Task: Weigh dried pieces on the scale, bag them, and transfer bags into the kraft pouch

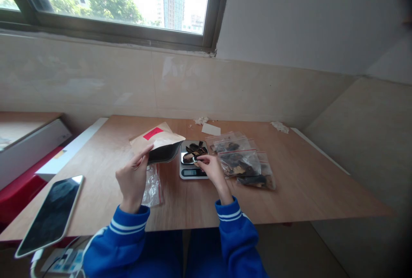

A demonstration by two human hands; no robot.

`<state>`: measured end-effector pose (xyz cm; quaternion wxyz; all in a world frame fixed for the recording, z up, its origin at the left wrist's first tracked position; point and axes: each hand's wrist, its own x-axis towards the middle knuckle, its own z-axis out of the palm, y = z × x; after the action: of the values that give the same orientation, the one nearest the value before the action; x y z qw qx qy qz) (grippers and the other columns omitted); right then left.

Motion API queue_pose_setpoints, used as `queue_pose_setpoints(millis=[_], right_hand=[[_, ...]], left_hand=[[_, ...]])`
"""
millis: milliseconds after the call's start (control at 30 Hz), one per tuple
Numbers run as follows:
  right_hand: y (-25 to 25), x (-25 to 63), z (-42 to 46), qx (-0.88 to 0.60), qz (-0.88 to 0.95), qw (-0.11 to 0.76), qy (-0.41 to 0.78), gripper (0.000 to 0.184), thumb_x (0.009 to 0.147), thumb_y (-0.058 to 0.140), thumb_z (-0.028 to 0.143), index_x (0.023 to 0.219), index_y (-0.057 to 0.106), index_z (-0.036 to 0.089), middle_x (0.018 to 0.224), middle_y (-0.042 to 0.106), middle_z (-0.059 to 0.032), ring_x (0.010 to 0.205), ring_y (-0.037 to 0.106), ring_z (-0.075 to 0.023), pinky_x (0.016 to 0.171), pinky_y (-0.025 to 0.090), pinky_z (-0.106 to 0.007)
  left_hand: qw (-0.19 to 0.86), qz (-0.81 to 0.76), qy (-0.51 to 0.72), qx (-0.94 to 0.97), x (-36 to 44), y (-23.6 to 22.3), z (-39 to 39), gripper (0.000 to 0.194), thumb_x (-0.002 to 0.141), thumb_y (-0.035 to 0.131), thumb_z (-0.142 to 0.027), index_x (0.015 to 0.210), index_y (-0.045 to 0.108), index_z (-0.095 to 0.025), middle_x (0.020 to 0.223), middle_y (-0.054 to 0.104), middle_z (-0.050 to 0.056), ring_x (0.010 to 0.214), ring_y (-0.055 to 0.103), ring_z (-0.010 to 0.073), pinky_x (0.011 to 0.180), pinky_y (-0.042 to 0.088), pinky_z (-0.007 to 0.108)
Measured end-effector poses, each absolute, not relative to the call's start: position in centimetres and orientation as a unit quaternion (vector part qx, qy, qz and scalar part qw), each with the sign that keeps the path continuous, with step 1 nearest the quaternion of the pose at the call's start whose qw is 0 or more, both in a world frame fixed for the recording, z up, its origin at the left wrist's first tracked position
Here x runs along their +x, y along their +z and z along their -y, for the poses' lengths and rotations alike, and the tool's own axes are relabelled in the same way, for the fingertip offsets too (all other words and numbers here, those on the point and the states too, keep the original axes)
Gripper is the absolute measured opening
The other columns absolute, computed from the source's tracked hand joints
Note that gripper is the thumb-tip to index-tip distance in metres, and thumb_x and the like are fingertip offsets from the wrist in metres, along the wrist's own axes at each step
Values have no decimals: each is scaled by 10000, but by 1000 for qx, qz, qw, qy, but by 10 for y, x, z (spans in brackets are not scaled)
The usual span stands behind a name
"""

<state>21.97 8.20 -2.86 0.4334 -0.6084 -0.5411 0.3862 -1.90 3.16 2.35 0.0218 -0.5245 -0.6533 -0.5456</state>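
Observation:
My left hand [132,180] grips a brown paper pouch [157,140] with a red label, held open on its side, mouth facing right. A small digital kitchen scale [193,172] stands just right of the pouch, with dark dried pieces [195,150] on its platform. My right hand [211,167] rests over the scale's front right, its fingers pinched at one dark piece. An empty clear zip bag [152,187] lies on the table under my left hand.
Several clear zip bags [244,164] of dark dried pieces lie right of the scale. A phone [51,214] sits at the wooden table's [305,183] left front corner. Paper scraps [210,129] lie near the far edge by the tiled wall.

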Motion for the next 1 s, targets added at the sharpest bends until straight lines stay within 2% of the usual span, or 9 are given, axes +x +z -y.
queue_pose_setpoints(millis=[133, 267, 367, 500, 733, 1000], right_hand=[[-19, 216, -86, -626, 607, 381, 306, 239, 711, 574, 133, 889, 734, 139, 681, 691, -44, 635, 645, -178, 595, 496, -261], [-19, 215, -87, -637, 610, 391, 263, 287, 688, 574, 114, 941, 703, 158, 678, 677, -19, 676, 655, -181, 653, 499, -268], [-26, 219, -87, -638, 582, 418, 283, 311, 707, 571, 136, 1004, 664, 146, 632, 648, -1, 617, 639, -172, 615, 496, -268], [-35, 225, -87, -623, 566, 446, 305, 268, 718, 589, 181, 974, 659, 142, 627, 651, -10, 572, 622, -167, 583, 485, -274], [-37, 234, -81, -588, 550, 477, 354, 271, 706, 623, 276, 947, 663, 159, 699, 682, -45, 698, 658, -210, 575, 498, -286], [-39, 242, -80, -561, 529, 521, 366, 312, 690, 669, 382, 910, 654, 162, 780, 695, -66, 712, 648, -207, 585, 498, -295]], left_hand=[[14, 650, -550, -524, -19, 24, -31, 236, 851, 621, -336, 1040, 755, -292, 738, 761, -4, 613, 657, 125, 564, 412, 203], [9, 646, -558, -521, -20, 24, -30, 238, 847, 620, -347, 1033, 758, -294, 758, 765, -4, 610, 651, 125, 561, 411, 205], [11, 648, -558, -518, -22, 24, -30, 239, 846, 620, -353, 1031, 759, -295, 762, 765, -4, 615, 651, 126, 562, 410, 207], [9, 652, -555, -516, -21, 23, -29, 242, 845, 623, -352, 1038, 757, -296, 752, 764, -3, 613, 647, 127, 566, 411, 211], [-3, 646, -561, -518, -21, 21, -29, 229, 845, 630, -326, 1036, 754, -314, 871, 774, -11, 738, 697, 149, 612, 441, 210], [9, 653, -551, -520, -21, 21, -29, 232, 849, 628, -349, 1038, 755, -306, 777, 768, -12, 633, 662, 125, 566, 410, 205]])
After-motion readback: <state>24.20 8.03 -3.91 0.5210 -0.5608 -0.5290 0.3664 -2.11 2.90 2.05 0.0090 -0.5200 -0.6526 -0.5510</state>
